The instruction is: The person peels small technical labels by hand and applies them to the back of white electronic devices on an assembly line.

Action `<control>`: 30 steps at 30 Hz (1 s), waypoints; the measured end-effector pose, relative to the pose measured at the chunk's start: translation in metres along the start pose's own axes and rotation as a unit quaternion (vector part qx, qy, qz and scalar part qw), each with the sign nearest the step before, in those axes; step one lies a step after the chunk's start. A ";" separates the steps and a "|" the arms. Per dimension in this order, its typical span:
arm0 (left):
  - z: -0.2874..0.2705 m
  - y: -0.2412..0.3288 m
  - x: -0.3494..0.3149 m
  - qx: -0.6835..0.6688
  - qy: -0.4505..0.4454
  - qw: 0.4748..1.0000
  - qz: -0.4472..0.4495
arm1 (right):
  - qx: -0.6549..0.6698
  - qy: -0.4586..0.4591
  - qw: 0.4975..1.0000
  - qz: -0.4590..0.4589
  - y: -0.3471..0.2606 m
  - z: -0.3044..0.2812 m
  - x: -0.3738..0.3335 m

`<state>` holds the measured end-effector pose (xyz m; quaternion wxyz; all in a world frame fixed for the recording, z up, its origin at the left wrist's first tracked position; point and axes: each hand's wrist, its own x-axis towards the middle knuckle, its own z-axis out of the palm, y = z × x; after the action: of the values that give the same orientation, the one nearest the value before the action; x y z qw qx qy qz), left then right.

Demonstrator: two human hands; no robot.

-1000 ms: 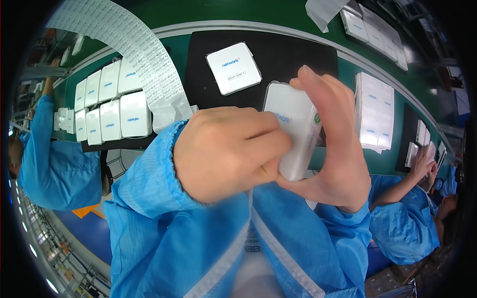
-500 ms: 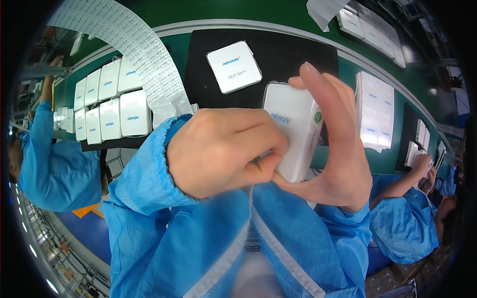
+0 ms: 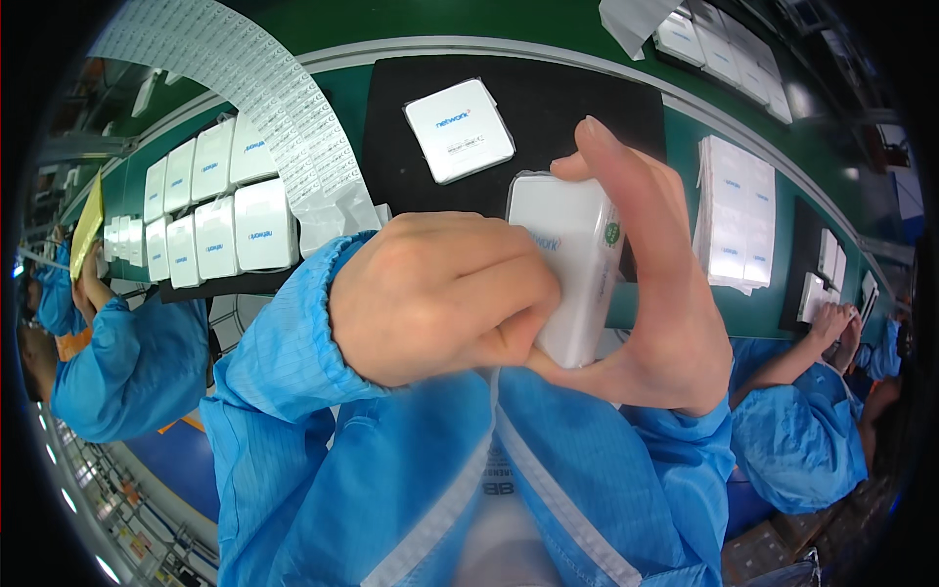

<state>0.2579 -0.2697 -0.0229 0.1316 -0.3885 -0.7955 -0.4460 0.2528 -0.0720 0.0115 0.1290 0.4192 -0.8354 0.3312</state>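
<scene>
Between the thumb and fingers of my right hand (image 3: 670, 293) is a white box (image 3: 579, 279), tilted on edge, with blue print and a small round green mark on its narrow side. A shiny clear edge shows along its top, like film wrap. My left hand (image 3: 430, 293) is closed, its fingers curled and pressed against the box's broad face. Anything pinched in those fingers is hidden. Beyond my hands a similar white box (image 3: 460, 135) lies flat on a black mat (image 3: 577, 88), also with a clear edge around it.
A long curved sheet of printed white labels (image 3: 284, 108) hangs at the left. Behind it stand rows of white boxes (image 3: 217, 235). More wrapped boxes (image 3: 736, 215) lie stacked at the right. Co-workers in blue work at the left (image 3: 147, 362) and right (image 3: 797, 421).
The held box has shifted slightly left and toward me, and my left fingers cover more of its print. At the left, the co-worker has raised a yellow sheet-like thing.
</scene>
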 end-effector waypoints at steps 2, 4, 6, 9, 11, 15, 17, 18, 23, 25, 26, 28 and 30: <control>-0.003 -0.002 -0.001 -0.015 -0.010 1.000 0.002 | 0.017 -0.011 1.000 0.015 -0.001 -0.001 -0.002; -0.004 -0.003 -0.003 -0.031 -0.019 0.999 0.004 | 0.052 -0.045 0.997 0.044 0.000 -0.003 -0.003; -0.003 -0.004 -0.006 -0.065 -0.013 0.998 -0.011 | 0.073 -0.044 0.995 0.057 0.000 -0.001 -0.004; -0.005 -0.003 -0.007 -0.080 -0.024 0.996 -0.019 | 0.102 -0.048 0.991 0.073 0.000 -0.002 -0.004; -0.005 -0.002 -0.007 -0.077 -0.025 0.997 -0.015 | 0.108 -0.051 0.990 0.076 0.000 -0.001 -0.005; -0.006 -0.002 -0.007 -0.069 -0.033 0.997 -0.009 | 0.093 -0.030 0.994 0.055 -0.002 0.003 -0.005; -0.002 -0.001 -0.009 -0.063 -0.024 0.998 -0.004 | 0.084 -0.019 0.995 0.045 -0.004 0.005 -0.006; -0.001 0.000 -0.010 -0.058 -0.014 0.998 0.000 | 0.071 -0.022 0.996 0.040 -0.005 0.005 -0.007; 0.001 0.002 -0.010 -0.051 -0.023 0.998 0.012 | 0.051 -0.038 0.997 0.037 -0.010 0.004 -0.012; 0.002 0.002 -0.010 -0.052 -0.023 0.998 0.015 | 0.052 -0.028 0.998 0.028 -0.010 0.005 -0.013; 0.001 0.001 -0.010 -0.051 -0.022 0.998 0.027 | 0.052 -0.028 0.998 0.028 -0.011 0.006 -0.014; 0.001 0.001 -0.010 -0.050 -0.021 0.998 0.037 | 0.058 -0.029 0.998 0.027 -0.011 0.005 -0.014; 0.001 0.001 -0.009 -0.048 -0.022 0.998 0.036 | 0.060 -0.036 0.997 0.031 -0.012 0.003 -0.012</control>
<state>0.2646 -0.2730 -0.0284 0.1116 -0.4327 -0.7611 -0.4702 0.2700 -0.0714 0.0084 0.0634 0.4115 -0.8308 0.3693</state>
